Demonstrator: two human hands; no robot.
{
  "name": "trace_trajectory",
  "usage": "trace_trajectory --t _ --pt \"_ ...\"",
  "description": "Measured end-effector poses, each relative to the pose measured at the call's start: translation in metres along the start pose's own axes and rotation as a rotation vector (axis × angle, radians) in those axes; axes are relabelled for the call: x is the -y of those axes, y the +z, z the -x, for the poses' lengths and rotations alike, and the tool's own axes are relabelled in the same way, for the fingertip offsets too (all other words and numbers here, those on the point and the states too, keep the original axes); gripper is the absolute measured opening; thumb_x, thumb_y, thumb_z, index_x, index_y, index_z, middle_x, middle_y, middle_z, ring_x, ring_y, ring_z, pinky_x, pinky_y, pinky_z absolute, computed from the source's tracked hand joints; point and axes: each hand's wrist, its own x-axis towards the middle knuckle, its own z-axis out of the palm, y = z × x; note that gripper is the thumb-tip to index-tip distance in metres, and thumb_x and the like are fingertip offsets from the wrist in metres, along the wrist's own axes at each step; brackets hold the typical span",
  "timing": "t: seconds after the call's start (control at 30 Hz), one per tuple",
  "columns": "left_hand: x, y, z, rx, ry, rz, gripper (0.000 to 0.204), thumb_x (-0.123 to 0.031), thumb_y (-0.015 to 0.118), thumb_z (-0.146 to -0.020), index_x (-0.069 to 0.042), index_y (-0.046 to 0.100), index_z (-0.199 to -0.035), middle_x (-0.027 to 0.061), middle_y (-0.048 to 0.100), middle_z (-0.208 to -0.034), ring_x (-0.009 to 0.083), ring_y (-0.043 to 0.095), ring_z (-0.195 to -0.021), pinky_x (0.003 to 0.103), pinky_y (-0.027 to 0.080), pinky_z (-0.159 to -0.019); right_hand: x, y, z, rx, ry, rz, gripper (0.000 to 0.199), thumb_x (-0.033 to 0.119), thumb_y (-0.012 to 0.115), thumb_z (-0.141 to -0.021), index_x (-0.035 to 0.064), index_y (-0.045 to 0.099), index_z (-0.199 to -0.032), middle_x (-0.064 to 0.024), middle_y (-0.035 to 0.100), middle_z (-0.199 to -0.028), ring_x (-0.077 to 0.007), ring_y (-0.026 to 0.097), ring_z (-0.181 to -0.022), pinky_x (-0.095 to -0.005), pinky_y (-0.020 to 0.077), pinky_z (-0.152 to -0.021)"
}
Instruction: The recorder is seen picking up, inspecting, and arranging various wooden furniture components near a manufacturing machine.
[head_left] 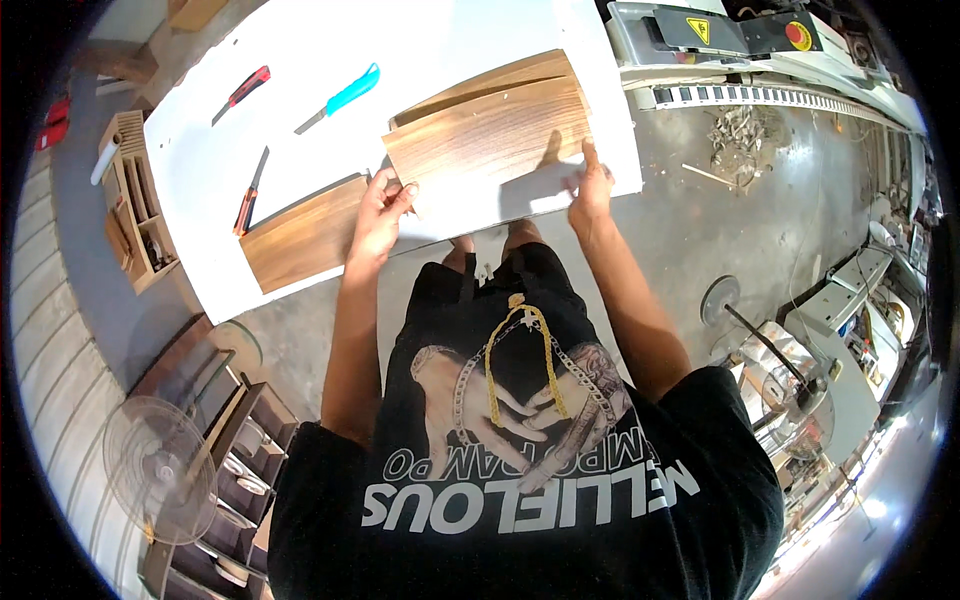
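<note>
A brown wood-grain board is tilted between my two hands over the white table. At its near left corner my left hand is closed, thumb and fingers gripping the edge. My right hand grips the near right corner, its thumb lying along the edge; some fingers are hidden. Behind the held board, part of another wood-grain board shows along the far side. A further wood-grain board lies flat by the table's near left edge, partly behind my left hand.
On the white table lie a red-and-black utility knife, a turquoise-handled knife and an orange-and-black knife. A machine with a red stop button stands at the far right. A wooden organiser is left; a fan stands lower left.
</note>
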Motion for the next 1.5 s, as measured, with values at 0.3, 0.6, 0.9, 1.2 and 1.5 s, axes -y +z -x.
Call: trace_trajectory --t 0.3,0.6,0.9,1.2,1.5 --pt "0.005 0.014 0.042 0.019 0.154 0.077 0.022 -0.003 0.065 -0.099 -0.002 0.055 -0.118 0.0068 0.071 -0.102 0.0112 0.065 -0.096 0.028 0.05 -0.09 -0.036 0.042 0.048 0.333 0.309 -0.171 0.055 0.04 0.068 -0.099 0.0207 0.047 -0.146 -0.0032 0.054 -0.137 -0.0222 0.049 -0.127 -0.0447 0.038 -0.111" --pt "-0.078 0.009 0.074 -0.265 0.392 -0.099 0.031 -0.025 0.06 -0.107 0.001 0.067 -0.122 -0.0016 0.063 -0.097 0.0052 0.056 -0.09 0.021 0.044 -0.08 0.036 0.05 0.107 0.58 -0.087 -0.183 0.022 0.02 0.067 -0.101 0.0116 0.065 -0.122 -0.0009 0.071 -0.115 -0.0134 0.065 -0.109 -0.0331 0.0532 -0.098" --pt "-0.089 -0.008 0.101 -0.254 0.377 -0.116 0.034 -0.03 0.058 -0.107 0.001 0.067 -0.12 -0.0016 0.065 -0.096 0.0039 0.05 -0.079 0.021 0.041 -0.069 0.063 0.059 0.139 0.657 -0.269 -0.207 0.017 0.009 0.067 -0.1 0.0058 0.064 -0.116 -0.0038 0.071 -0.11 -0.012 0.066 -0.106 -0.029 0.0555 -0.098" --pt "-0.087 -0.01 0.109 -0.29 0.418 -0.071 0.037 -0.034 0.056 -0.109 0.001 0.067 -0.118 -0.0015 0.063 -0.092 0.0049 0.051 -0.079 0.021 0.043 -0.071 0.072 0.059 0.15 0.699 -0.335 -0.154 0.019 0.013 0.067 -0.101 0.0057 0.064 -0.118 -0.0053 0.07 -0.11 -0.0137 0.066 -0.104 -0.0305 0.0567 -0.093" --pt "-0.083 -0.011 0.108 -0.292 0.408 -0.031 0.036 -0.031 0.057 -0.108 0.003 0.067 -0.117 -0.0009 0.061 -0.095 0.0064 0.051 -0.086 0.023 0.041 -0.079 0.074 0.058 0.157 0.684 -0.372 -0.148 0.019 0.013 0.067 -0.101 0.0065 0.063 -0.118 -0.004 0.071 -0.11 -0.0134 0.067 -0.103 -0.0296 0.0566 -0.091"
